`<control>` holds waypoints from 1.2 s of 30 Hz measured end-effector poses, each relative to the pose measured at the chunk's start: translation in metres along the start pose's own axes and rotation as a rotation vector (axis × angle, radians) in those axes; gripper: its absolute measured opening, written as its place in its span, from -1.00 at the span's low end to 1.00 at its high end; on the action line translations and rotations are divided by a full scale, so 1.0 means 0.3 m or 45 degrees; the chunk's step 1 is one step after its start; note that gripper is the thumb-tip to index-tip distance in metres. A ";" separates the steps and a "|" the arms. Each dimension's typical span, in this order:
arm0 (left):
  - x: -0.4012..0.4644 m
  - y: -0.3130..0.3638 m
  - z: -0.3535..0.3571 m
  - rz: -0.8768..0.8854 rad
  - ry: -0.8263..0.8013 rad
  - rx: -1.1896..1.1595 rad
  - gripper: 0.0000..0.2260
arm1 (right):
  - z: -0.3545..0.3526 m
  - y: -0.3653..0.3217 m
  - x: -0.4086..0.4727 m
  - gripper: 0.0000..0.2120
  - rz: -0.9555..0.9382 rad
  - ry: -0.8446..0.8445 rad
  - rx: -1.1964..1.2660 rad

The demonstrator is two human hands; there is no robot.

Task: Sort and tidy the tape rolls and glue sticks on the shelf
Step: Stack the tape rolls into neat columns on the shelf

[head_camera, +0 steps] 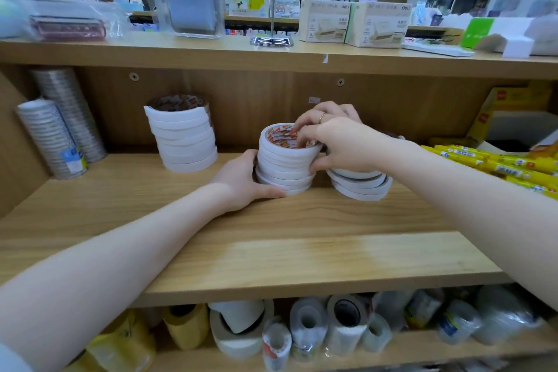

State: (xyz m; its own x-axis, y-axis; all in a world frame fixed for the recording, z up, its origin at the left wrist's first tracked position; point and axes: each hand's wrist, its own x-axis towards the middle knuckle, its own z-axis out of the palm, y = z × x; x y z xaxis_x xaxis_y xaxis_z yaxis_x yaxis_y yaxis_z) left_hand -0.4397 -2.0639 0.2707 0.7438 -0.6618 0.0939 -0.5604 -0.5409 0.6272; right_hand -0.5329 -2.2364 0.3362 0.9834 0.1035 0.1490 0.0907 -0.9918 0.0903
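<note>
On the wooden shelf [271, 238] a stack of white tape rolls [285, 160] stands near the middle, held from both sides. The left hand [241, 184] wraps its fingers round the stack's lower rolls, thumb lying along the bottom edge at the front; the fingers behind the stack are hidden. The right hand [338, 142] curls over the top roll, thumb pressed to the side, fingertips dipping into the printed core, so its grip is closed on the stack. A ring shows on one finger.

Just beside it on the right, a shorter stack of tape [359, 184] lies slightly fanned; its upper part is covered by the right wrist. A taller stack [182, 136] stands apart to the left, leaning a little. Two silver columns of rolls [57, 136] lean at the far left.

Yellow glue sticks [495, 163] lie piled at the right edge, cut off by the frame, in front of a yellow box [513, 118]. Below, wrapped rolls [308, 329] are blurred and hard to make out.
</note>
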 end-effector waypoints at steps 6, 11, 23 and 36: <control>-0.003 -0.002 0.007 -0.013 0.044 -0.050 -0.29 | -0.018 -0.111 0.045 -0.43 -0.015 -0.240 0.041; -0.005 -0.008 0.010 -0.009 0.066 -0.096 -0.28 | -0.009 -0.128 0.076 -0.61 0.033 -0.256 -0.075; -0.058 -0.052 -0.043 -0.070 0.180 -0.202 -0.27 | -0.004 -0.155 0.097 -0.68 -0.064 -0.109 0.165; -0.073 -0.053 -0.063 0.100 0.249 -0.730 -0.32 | 0.015 -0.110 0.087 -0.56 0.117 -0.003 1.305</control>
State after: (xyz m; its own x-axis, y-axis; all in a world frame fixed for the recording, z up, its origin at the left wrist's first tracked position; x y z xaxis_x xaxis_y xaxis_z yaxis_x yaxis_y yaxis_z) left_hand -0.4402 -2.0310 0.2732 0.7917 -0.5516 0.2626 -0.3713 -0.0932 0.9238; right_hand -0.5094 -2.2011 0.3326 0.9935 0.0251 0.1110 0.1047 -0.5837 -0.8052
